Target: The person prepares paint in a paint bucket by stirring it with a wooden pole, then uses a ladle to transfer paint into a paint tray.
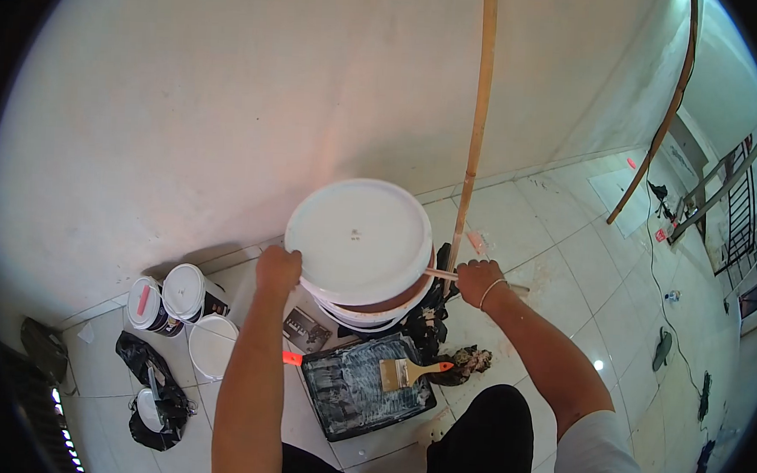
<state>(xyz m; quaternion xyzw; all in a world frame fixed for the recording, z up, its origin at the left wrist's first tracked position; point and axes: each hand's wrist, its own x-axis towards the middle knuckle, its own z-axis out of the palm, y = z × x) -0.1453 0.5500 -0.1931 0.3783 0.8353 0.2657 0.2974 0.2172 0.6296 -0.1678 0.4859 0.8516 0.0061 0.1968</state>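
Note:
A large white round lid [359, 240] sits tilted over a white bucket [396, 317], leaving a brownish gap at the lower right rim. My left hand [279, 271] is closed on the lid's left edge. To the right of the bucket, my right hand [479, 282] is closed around a thin wooden stick [441, 274], whose far end meets the rim area under the lid. Below the bucket lies a black paint tray [344, 397] smeared with white. A wide paintbrush [399, 373] with an orange handle rests across it.
Smaller white tubs [186, 291] stand along the wall at left, beside a black plastic bag [159, 413]. A bamboo pole [476, 130] rises just behind the bucket. Another pole [662, 131] and a black cable [666, 311] are at right.

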